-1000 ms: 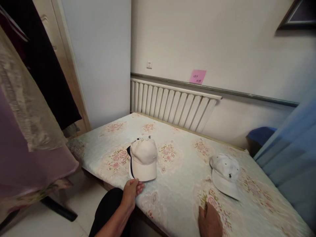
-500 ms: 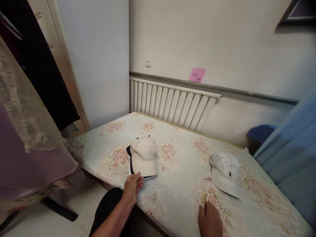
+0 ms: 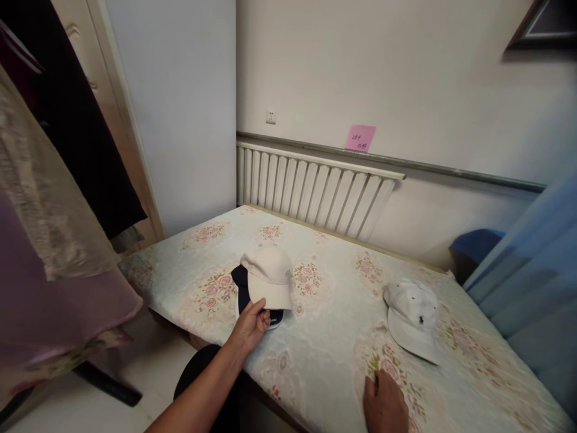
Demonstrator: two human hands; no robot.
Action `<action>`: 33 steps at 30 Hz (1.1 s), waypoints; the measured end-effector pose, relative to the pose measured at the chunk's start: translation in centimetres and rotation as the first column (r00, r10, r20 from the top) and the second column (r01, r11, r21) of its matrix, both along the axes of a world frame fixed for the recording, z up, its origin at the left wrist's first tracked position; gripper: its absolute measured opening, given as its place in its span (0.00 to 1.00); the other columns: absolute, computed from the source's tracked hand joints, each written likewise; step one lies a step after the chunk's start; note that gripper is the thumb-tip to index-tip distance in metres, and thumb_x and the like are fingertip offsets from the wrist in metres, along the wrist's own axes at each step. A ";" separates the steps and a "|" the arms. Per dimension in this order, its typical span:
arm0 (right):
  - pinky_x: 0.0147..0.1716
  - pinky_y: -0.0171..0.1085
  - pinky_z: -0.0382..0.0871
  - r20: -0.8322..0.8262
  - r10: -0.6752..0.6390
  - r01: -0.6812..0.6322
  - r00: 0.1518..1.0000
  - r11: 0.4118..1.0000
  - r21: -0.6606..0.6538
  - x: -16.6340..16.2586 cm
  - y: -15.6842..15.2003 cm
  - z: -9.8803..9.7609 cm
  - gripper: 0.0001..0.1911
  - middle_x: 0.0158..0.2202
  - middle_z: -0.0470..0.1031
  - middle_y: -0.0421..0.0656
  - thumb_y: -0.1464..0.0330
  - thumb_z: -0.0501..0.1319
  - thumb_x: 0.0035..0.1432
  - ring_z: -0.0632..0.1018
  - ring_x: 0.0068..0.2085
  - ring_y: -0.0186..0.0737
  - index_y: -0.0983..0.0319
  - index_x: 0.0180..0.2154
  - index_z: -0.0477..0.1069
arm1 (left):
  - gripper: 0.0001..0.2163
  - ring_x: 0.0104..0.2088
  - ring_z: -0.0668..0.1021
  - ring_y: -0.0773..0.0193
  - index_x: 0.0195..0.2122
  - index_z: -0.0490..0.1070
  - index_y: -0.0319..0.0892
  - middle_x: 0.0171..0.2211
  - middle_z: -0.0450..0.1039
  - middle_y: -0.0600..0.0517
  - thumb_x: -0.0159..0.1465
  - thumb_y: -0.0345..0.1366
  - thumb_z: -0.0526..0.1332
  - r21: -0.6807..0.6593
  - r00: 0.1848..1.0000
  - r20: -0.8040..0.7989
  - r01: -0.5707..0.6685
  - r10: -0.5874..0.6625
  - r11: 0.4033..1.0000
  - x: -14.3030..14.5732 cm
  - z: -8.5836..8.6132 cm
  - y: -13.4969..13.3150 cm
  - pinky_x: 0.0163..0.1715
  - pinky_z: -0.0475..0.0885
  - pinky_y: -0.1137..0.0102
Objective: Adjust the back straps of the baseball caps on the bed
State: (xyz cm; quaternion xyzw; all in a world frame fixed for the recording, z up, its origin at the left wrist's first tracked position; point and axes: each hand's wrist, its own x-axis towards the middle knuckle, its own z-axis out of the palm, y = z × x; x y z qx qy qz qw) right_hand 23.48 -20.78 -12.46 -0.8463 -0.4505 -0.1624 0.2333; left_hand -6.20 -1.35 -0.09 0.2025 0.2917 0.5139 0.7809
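Up and rightward since the earlier frame, one cream baseball cap (image 3: 269,267) is uncovering one navy cap (image 3: 242,296) on the bed (image 3: 333,337). My left hand (image 3: 251,326) is pinching the cream brim (image 3: 274,294); level lifting should be sparing the lower cap. My right hand (image 3: 386,402) is resting, closure unclear, near one white baseball cap (image 3: 412,316).

Matt cloth beige cap (image 3: 271,276), cloth bedcover (image 3: 324,340), apparently metal radiator (image 3: 311,187)
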 end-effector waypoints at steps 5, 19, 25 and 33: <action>0.45 0.45 0.63 -0.038 0.000 0.000 0.999 1.000 0.001 -0.1 0.0 0.3 0.16 0.40 0.73 0.56 0.62 0.47 0.59 0.73 0.44 0.52 0.65 0.39 0.67 | 0.14 0.18 0.66 0.76 0.36 0.63 0.42 0.22 0.64 0.60 0.52 0.32 0.68 0.079 0.997 0.022 0.069 -0.071 0.995 2.5 1.3 -0.9 0.18 0.59 0.78; 0.47 0.45 0.64 0.070 0.027 -0.029 0.997 0.999 0.027 1.3 0.6 -2.0 0.17 0.43 0.75 0.58 0.64 0.50 0.58 0.75 0.45 0.52 0.68 0.40 0.70 | 0.18 0.21 0.67 0.77 0.39 0.68 0.41 0.29 0.70 0.57 0.49 0.32 0.71 0.070 0.929 0.130 0.339 -0.346 0.938 7.5 -0.2 -3.2 0.22 0.60 0.78; 0.49 0.46 0.65 0.223 0.022 -0.039 0.975 0.997 0.071 2.6 1.1 -4.2 0.18 0.44 0.75 0.59 0.65 0.51 0.59 0.76 0.46 0.53 0.70 0.41 0.72 | 0.21 0.29 0.73 0.71 0.44 0.71 0.42 0.36 0.73 0.53 0.49 0.28 0.70 0.103 0.871 0.165 0.452 -0.464 0.886 8.5 -2.5 -2.0 0.24 0.62 0.77; 0.46 0.48 0.69 0.214 -0.014 0.001 0.977 0.998 0.062 3.3 1.3 -5.0 0.19 0.43 0.76 0.60 0.65 0.51 0.58 0.77 0.44 0.55 0.71 0.39 0.74 | 0.22 0.31 0.74 0.69 0.47 0.71 0.43 0.38 0.75 0.51 0.50 0.28 0.69 0.125 0.819 0.146 0.541 -0.554 0.832 8.5 -5.1 -0.6 0.26 0.63 0.77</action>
